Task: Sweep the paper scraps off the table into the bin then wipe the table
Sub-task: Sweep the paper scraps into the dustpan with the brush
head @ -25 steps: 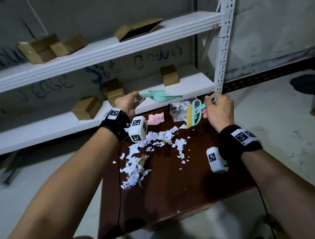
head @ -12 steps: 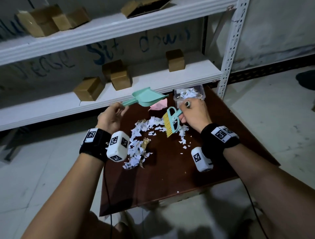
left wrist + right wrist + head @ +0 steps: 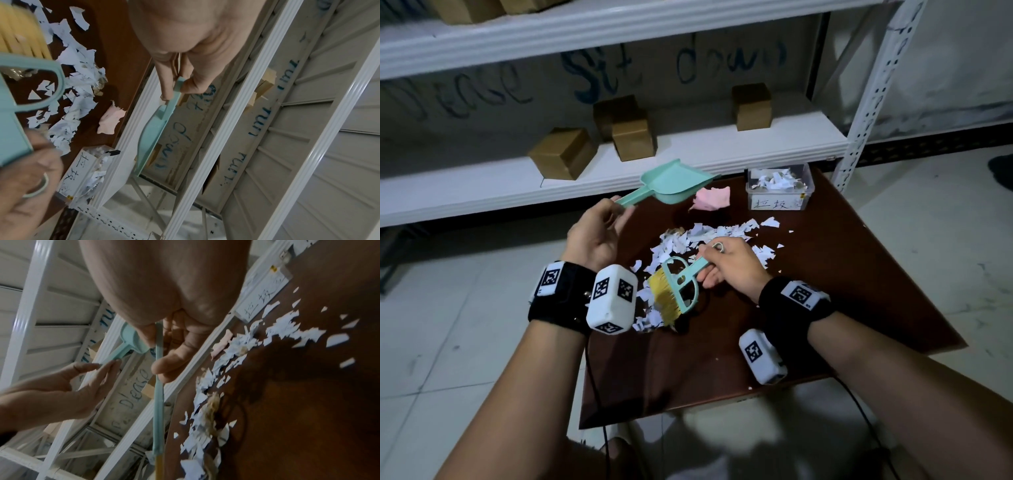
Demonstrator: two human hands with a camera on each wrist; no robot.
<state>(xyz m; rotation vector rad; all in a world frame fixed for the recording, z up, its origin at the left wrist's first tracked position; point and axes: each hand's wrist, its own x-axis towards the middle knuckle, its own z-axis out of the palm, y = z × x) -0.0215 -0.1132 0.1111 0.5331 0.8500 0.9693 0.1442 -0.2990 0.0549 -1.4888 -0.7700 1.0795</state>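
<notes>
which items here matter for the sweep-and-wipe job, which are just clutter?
Job: mint plastic dustpan, mint brush with yellow bristles, white paper scraps, clear labelled plastic bin, pink cloth, brown table.
Clutter: brown cardboard boxes, white metal shelf.

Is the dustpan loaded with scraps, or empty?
Empty: the dustpan, held up by the left hand, shows only bare green inside; paper scraps lie on the table.

table (image 3: 842, 274) | paper scraps (image 3: 722, 233) | bin (image 3: 779, 190) | pink cloth, probably (image 3: 712, 198)
</notes>
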